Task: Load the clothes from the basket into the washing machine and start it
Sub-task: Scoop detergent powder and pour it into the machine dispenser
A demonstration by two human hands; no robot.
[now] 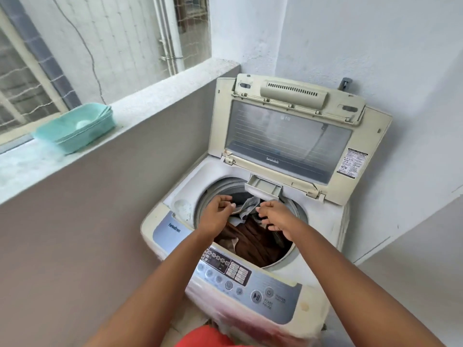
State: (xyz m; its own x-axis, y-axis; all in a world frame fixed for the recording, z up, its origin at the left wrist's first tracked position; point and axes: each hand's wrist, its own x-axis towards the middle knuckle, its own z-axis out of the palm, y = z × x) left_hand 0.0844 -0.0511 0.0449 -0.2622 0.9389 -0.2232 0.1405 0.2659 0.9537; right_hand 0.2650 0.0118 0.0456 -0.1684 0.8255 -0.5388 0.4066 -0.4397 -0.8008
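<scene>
Nearest the camera, the control panel point(240, 284) runs along the front edge of the washing machine point(313, 279), with the start/pause button point(256, 296) toward its right end, untouched. Both forearms cross above that panel and reach into the drum opening point(297, 254). The left hand point(218, 213) hovers at the opening's left rim, fingers curled and pinching one edge of a grey garment point(248, 209); the right hand point(274, 217) sits just opposite, fingers bent down onto the same cloth, though whether it actually grips it cannot be told. Beneath them brown clothes point(253, 242) already fill much of the drum. The basket is not in view. The step in hand appears to be settling the grey piece, and it would go best if the cloth were spread loosely over the brown load rather than bunched at the back rim. The detergent drawer point(263, 187) juts out over the rear edge of the opening, close above the fingers, so the hands should lift clear toward the front. Behind it the lid point(288, 136) stands open against the wall, leaving free room overhead, and a teal tub point(75, 128) rests on the ledge point(150, 93) well to the left.
</scene>
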